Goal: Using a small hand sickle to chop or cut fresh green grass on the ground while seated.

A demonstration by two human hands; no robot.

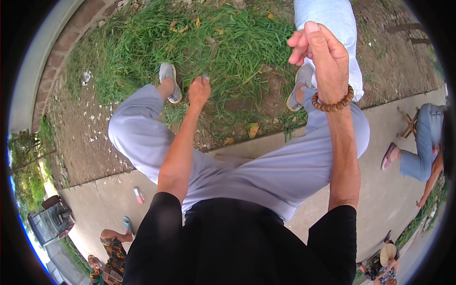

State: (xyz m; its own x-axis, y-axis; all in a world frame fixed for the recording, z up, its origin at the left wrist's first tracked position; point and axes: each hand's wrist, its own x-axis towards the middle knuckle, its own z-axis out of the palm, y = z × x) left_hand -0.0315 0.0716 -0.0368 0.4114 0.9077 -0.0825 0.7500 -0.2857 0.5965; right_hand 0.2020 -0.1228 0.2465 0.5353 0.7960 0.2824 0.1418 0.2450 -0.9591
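My left hand is closed low over the grass between my shoes, with a small greyish tip of something showing at its fingers; what it is I cannot tell. Raised in front of a white sack is my right hand, its fingers curled and a brown beaded bracelet on the wrist. Whether anything thin is between those fingers cannot be made out. A wide heap of cut green grass lies on the soil ahead, with a few yellow leaves in it.
My grey shoes stand at the grass. Behind runs a concrete path with a small red and white packet. A seated person in jeans is at the right, near a wooden folding stool. Other people sit farther back.
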